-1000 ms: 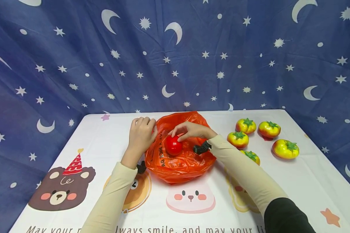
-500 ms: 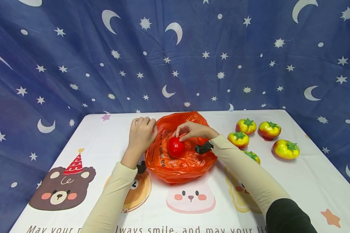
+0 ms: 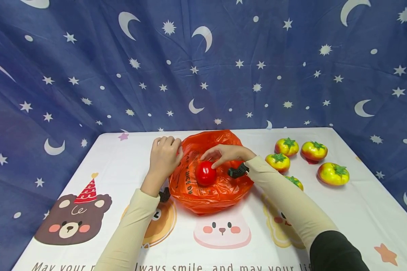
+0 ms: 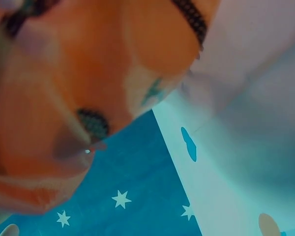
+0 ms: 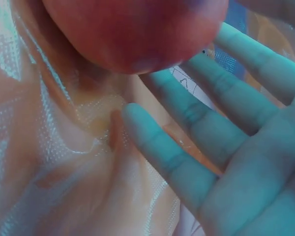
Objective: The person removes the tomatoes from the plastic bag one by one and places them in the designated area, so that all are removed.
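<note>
In the head view an orange-red plastic bag (image 3: 203, 201) lies with its mouth spread wide at the middle of the table. My left hand (image 3: 164, 156), fingers curled, holds the bag's left rim. The left wrist view is filled mostly by the bag (image 4: 103, 59), blurred and close. My right hand (image 3: 228, 154) reaches over the bag's mouth and holds a shiny red tomato (image 3: 205, 173) by its upper side, thumb against it. Seen from the right wrist, the tomato (image 5: 142, 34) rests against the fingers (image 5: 169, 101), with the little finger free of it.
Several yellow-red tomatoes with green leafy tops, one at the front right (image 3: 333, 174), stand right of the bag. The right sleeve (image 3: 286, 199) partly covers another tomato (image 3: 295, 182). A dark starry curtain (image 3: 203, 75) hangs behind the white printed tablecloth (image 3: 129, 154).
The right hand has shifted the tomato slightly right and toward the front within the bag's mouth. My left hand has kept its place on the rim.
</note>
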Motion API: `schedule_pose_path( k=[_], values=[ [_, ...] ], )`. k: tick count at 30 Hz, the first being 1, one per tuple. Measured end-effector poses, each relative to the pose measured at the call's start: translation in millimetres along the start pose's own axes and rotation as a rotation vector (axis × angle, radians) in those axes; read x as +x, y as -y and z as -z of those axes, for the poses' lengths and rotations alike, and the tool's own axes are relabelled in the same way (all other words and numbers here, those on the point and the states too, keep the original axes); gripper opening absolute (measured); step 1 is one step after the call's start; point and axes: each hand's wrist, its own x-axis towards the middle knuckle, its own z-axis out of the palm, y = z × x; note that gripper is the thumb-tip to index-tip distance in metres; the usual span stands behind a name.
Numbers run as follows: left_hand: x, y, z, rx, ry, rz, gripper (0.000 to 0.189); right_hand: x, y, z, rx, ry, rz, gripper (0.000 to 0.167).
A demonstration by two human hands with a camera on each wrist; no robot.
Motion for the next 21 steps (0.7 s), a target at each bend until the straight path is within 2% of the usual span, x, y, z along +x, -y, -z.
schedule_pose_path(
  k=[5,13,21],
  values=[
    [0.0,-0.6,-0.2,-0.004,-0.002,0.0,0.005,-0.2,-4.6,-0.8,0.008,-0.011,0.025,0.05],
    [-0.2,0.1,-1.3,-0.001,0.009,0.005,0.005,0.8,-7.5,-4.2,0.048,-0.106,0.092,0.054],
    [0.1,0.3,-1.4,0.001,0.001,0.0,0.005,4.6,-10.0,-6.0,0.05,-0.111,0.109,0.06]
  ],
)
